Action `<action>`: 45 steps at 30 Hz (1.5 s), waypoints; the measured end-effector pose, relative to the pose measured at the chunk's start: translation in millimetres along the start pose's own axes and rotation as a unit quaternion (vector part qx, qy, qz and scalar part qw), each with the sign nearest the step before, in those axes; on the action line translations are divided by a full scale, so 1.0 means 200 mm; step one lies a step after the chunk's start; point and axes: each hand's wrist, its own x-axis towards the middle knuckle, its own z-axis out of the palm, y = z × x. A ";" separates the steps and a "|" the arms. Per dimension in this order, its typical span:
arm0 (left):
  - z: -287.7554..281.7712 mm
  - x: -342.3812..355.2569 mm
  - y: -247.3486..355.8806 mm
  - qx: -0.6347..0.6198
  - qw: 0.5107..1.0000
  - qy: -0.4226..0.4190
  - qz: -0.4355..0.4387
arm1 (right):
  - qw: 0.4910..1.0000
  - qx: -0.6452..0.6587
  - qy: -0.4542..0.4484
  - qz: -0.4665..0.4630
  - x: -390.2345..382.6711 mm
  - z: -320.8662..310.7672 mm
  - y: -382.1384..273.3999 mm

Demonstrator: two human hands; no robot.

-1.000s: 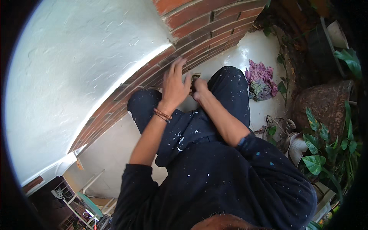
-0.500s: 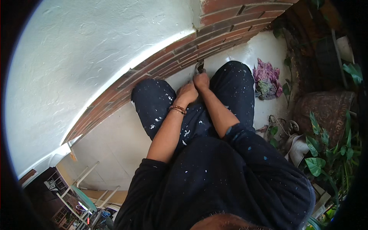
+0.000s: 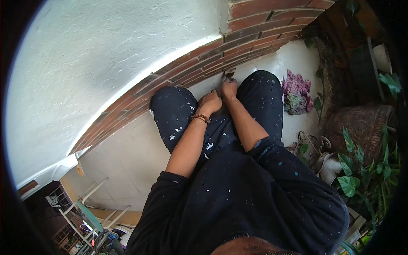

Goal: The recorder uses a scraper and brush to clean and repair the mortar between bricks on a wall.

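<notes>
Small tool (image 3: 230,73) sits against the brick band (image 3: 182,74) just above the right hand (image 3: 228,88), which is curled around its handle. Left hand (image 3: 209,103) is right beside, loosely fisted, can't tell if it's holding anything. Purple rag (image 3: 296,91) lies off to the right.

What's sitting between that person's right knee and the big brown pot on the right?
In the head view, a crumpled purple cloth lies on the pale floor between the right knee and the brown pot, with small green leaves beside it.
</notes>
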 end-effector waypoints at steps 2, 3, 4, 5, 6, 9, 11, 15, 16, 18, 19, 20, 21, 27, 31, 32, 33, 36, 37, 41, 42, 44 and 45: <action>-0.01 -0.01 0.05 0.005 1.000 -0.006 0.021 | 0.961 0.127 -0.154 0.193 0.13 -0.01 0.05; 0.01 0.00 0.10 0.010 0.999 -0.010 0.032 | 0.961 0.133 -0.143 0.194 0.21 -0.02 0.12; 0.02 0.03 0.14 0.006 0.999 -0.021 0.035 | 0.956 0.178 -0.145 0.185 0.29 -0.03 0.20; 0.02 0.06 0.17 0.000 0.999 -0.030 0.034 | 0.948 0.221 -0.151 0.173 0.34 -0.03 0.22; -0.01 0.05 0.12 -0.004 0.999 -0.025 0.019 | 0.946 0.216 -0.166 0.174 0.27 0.00 0.15; -0.02 0.02 0.07 0.007 1.000 -0.024 0.010 | 0.952 0.205 -0.096 0.207 0.11 -0.02 0.04; 0.01 0.05 0.16 0.010 0.999 -0.027 0.025 | 0.970 0.192 -0.051 0.143 0.23 -0.06 0.12; 0.00 0.03 0.08 -0.005 1.000 -0.024 -0.001 | 0.925 0.242 -0.158 0.247 0.04 -0.14 -0.09; 0.00 0.04 0.08 -0.006 1.000 -0.018 0.010 | 0.929 0.252 -0.136 0.232 0.04 -0.16 -0.10; 0.00 0.03 0.08 -0.009 1.000 -0.013 0.015 | 0.933 0.259 -0.117 0.219 0.02 -0.17 -0.14; -0.02 0.04 0.07 -0.009 1.000 -0.021 0.007 | 0.935 0.245 -0.126 0.225 0.01 -0.16 -0.17; -0.02 0.03 0.07 -0.010 1.000 -0.030 -0.002 | 0.936 0.230 -0.133 0.232 -0.02 -0.16 -0.18; -0.02 0.04 0.09 -0.009 1.000 -0.029 0.006 | 0.937 0.233 -0.127 0.228 0.02 -0.14 -0.14; 0.02 0.10 0.06 -0.005 1.000 -0.008 0.012 | 0.999 -0.043 0.007 0.003 0.00 -0.07 -0.08; -0.04 0.10 0.14 -0.072 0.997 -0.029 -0.012 | 0.849 0.431 -0.143 0.269 0.18 -0.31 -0.23; -0.09 0.05 0.13 -0.139 0.988 -0.053 -0.031 | 0.821 0.453 -0.185 0.294 0.13 -0.42 -0.34; -0.09 0.04 0.14 -0.137 0.989 -0.054 -0.024 | 0.807 0.470 -0.218 0.284 0.19 -0.54 -0.38; -0.01 0.02 0.09 -0.035 0.998 0.002 0.056 | 0.799 0.485 -0.280 0.220 0.21 -0.95 -0.59; 0.02 0.04 0.06 0.003 0.999 0.000 0.047 | 0.840 0.452 -0.246 0.171 0.22 -1.06 -0.62; 0.06 0.10 0.04 -0.011 0.999 0.000 0.043 | 0.951 0.274 -0.122 0.079 0.47 -1.38 -0.47; 0.07 0.09 0.05 -0.006 0.999 -0.003 0.052 | 0.951 0.279 -0.113 0.078 0.56 -1.38 -0.37; 0.05 0.08 0.06 0.002 0.999 -0.016 0.048 | 0.965 0.202 -0.102 0.131 0.70 -1.38 -0.25; 0.05 0.07 0.04 0.004 0.999 -0.016 0.049 | 0.970 0.190 -0.117 0.096 0.69 -1.34 -0.23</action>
